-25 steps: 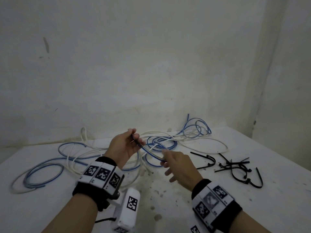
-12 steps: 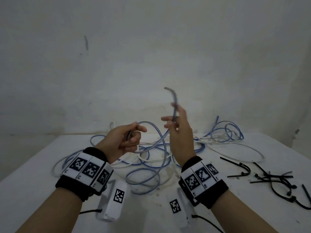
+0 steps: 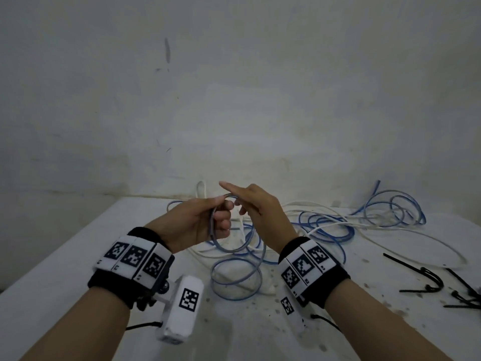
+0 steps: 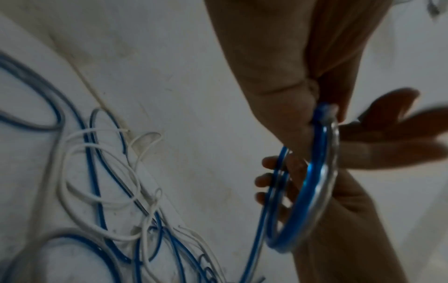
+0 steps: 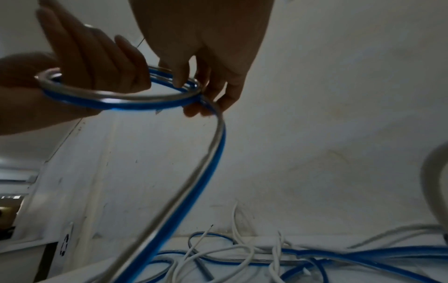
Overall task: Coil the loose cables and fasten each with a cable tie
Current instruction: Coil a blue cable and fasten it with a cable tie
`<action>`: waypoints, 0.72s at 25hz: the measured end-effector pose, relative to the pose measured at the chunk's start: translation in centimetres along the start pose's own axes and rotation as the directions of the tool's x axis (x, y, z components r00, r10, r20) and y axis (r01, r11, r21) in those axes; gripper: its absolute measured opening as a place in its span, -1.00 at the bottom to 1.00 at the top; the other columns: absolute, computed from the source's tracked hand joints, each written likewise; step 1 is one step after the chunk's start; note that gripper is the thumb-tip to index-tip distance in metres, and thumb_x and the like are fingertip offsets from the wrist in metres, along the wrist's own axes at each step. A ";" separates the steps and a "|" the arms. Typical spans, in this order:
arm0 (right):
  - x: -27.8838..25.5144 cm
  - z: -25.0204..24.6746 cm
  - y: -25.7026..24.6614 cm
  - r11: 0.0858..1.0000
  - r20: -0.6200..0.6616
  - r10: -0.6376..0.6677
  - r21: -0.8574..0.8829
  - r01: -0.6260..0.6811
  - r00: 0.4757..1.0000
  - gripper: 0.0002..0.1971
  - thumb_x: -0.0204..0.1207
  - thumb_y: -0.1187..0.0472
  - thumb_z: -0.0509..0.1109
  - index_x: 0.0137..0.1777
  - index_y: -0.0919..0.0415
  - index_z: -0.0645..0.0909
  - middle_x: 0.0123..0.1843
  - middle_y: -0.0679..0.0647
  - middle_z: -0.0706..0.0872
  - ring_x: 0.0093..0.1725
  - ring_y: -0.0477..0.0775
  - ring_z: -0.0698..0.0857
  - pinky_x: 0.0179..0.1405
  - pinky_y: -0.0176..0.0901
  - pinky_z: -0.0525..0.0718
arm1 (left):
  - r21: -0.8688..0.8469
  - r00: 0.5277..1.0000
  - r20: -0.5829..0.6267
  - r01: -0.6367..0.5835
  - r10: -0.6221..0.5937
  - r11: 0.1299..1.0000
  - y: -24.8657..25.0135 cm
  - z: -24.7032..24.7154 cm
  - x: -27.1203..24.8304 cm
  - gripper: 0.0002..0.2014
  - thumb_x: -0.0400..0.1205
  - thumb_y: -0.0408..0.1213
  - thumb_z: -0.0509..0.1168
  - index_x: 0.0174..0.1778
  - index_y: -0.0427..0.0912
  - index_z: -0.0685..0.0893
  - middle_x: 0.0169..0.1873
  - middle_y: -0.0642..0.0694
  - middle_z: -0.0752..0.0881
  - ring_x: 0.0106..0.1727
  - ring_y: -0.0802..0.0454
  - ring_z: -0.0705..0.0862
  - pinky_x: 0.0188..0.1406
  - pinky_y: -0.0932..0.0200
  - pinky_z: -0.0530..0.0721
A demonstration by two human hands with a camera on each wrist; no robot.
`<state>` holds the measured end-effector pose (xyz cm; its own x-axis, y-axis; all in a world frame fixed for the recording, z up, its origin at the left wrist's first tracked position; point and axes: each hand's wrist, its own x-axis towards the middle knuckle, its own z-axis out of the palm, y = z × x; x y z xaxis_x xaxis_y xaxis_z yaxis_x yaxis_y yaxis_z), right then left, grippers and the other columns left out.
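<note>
A white table (image 3: 234,334) fills the lower view, its top peppered with dark specks (image 3: 272,308) and grey smudges toward the near side. Behind it rises a stained off-white wall (image 3: 286,100). High on the wall is a short dark upright streak (image 3: 167,50), with a fainter mark (image 3: 158,70) just below it.

blue-silver cable (image 5: 206,162) | white cable (image 4: 62,172) | black cable ties (image 3: 406,263) | white table (image 3: 78,256) | black-white checked wristbands (image 3: 135,256)

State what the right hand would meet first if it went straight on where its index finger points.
Probably the wall: the right hand points up-left, over the left hand; depth is unclear.
</note>
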<state>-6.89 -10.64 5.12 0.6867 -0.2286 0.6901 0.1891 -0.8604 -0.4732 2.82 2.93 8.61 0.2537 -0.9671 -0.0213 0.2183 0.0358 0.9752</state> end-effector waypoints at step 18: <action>-1.6 -5.2 7.1 0.881 0.304 0.473 -0.164 -0.444 0.827 -0.72 0.70 0.21 0.10 0.22 0.08 0.63 -0.49 -0.27 0.55 -0.48 -0.30 0.53 -0.42 -0.36 0.41 | -0.040 0.738 -0.347 -0.629 0.579 0.777 5.0 -8.0 1.2 -0.64 0.69 -0.43 -0.02 -0.31 -0.14 0.61 -0.58 0.13 0.61 -0.52 0.28 0.62 -0.31 0.39 0.69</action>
<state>-10.32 -18.78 3.52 0.8708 -0.4576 0.1797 -0.2535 -0.7311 -0.6334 11.72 4.00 11.70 0.6404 -0.6052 0.4729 0.0476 0.6459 0.7620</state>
